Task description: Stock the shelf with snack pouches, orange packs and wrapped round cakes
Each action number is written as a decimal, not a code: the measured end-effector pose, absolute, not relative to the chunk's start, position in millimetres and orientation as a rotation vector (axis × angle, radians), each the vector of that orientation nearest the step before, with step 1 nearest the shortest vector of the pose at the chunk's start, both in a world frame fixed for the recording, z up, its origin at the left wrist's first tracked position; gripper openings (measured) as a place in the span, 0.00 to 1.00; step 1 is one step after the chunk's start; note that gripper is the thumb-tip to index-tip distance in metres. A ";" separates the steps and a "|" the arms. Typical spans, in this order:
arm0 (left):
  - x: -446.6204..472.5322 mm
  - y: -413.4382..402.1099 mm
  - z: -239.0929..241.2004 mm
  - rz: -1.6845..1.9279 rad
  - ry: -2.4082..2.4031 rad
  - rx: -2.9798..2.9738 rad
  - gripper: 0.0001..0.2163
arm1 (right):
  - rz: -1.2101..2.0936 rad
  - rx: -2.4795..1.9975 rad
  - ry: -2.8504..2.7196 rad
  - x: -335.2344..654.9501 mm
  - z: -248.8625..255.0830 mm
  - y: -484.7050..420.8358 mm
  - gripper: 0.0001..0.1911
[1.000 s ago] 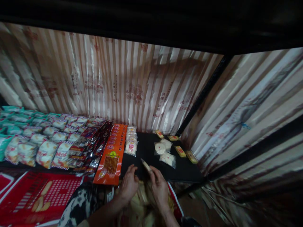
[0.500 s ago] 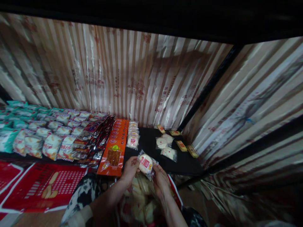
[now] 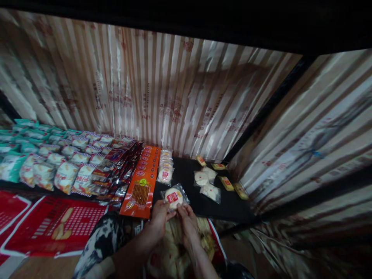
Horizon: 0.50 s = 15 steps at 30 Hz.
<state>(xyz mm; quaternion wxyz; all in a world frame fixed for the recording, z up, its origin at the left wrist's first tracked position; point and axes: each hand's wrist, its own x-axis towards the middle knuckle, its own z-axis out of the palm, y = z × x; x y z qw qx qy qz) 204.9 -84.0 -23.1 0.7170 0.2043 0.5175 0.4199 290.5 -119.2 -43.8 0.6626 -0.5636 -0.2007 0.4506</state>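
Between my hands is a round pale cake in a clear wrapper [image 3: 173, 196] with a red label, at the front edge of the black shelf [image 3: 186, 182]. My left hand [image 3: 161, 217] grips the wrapper's near left side. On its near right side, my right hand [image 3: 186, 217] pinches the wrapper with thumb and fingers. Just behind lies a row of similar wrapped cakes [image 3: 165, 173]. Below my hands stands an open bag of wrapped pastries [image 3: 171, 252], partly hidden by my forearms.
Left of the cakes lies an orange snack packet [image 3: 141, 182], then dark packets [image 3: 116, 170] and white bread packets [image 3: 65, 176]. Rightward are white wrapped cakes [image 3: 209, 192] and small yellow packets [image 3: 226, 183]. A dark post [image 3: 270, 106] slants beside the striped sheeting [image 3: 130, 85]. Red bags [image 3: 55, 228] sit lower left.
The wrapped cake has moved forward and slightly left, from above the bag to the shelf's front edge. My hands have come closer together at its near side.
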 end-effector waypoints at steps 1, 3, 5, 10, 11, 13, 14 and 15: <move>204.4 -84.3 -25.1 0.915 1.161 0.469 0.03 | 1.013 -1.293 -0.449 292.1 -45.2 -115.7 0.21; 203.2 -84.3 -30.7 0.874 1.206 0.515 0.02 | 0.994 -1.318 -0.443 298.7 -47.6 -106.2 0.22; 202.5 -83.4 -37.6 0.832 1.266 0.573 0.03 | 0.969 -1.336 -0.477 307.3 -49.1 -94.5 0.22; 201.1 -75.4 -48.0 0.819 1.383 0.807 0.04 | 0.921 -1.453 -0.726 320.4 -49.8 -63.0 0.20; 200.1 -72.9 -47.6 0.832 1.391 0.871 0.05 | 0.913 -1.468 -0.772 320.7 -50.3 -56.9 0.20; 197.3 -67.7 -45.0 0.866 1.396 1.004 0.08 | 0.884 -1.492 -0.857 319.8 -52.5 -45.3 0.19; 195.9 -65.2 -43.1 0.885 1.390 1.060 0.10 | 0.866 -1.503 -0.893 319.1 -54.1 -39.9 0.19; 194.6 -63.0 -41.2 0.901 1.385 1.124 0.12 | 0.848 -1.515 -0.920 318.2 -55.9 -34.9 0.19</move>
